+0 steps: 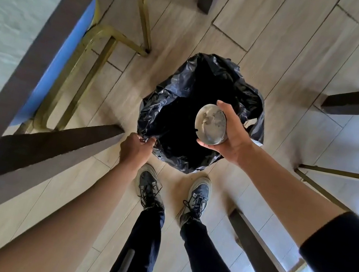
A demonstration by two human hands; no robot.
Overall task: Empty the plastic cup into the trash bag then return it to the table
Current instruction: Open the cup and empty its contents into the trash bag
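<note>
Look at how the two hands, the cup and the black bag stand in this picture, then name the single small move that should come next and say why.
Probably tip the cup over with the right hand. It hangs above the open mouth of the trash bag, its opening faces up toward the camera, and bits of debris show inside. The left hand pinches the bag's near rim, holding it open.

- Bright, even daylight on the pale floor [285,46] beyond the right hand [231,135].
- The bag [174,91] under the grip is black inside, detail lost, with sheen on its folds.
- Edges bend outward; the left tabletop [15,11] is smeared.
</note>
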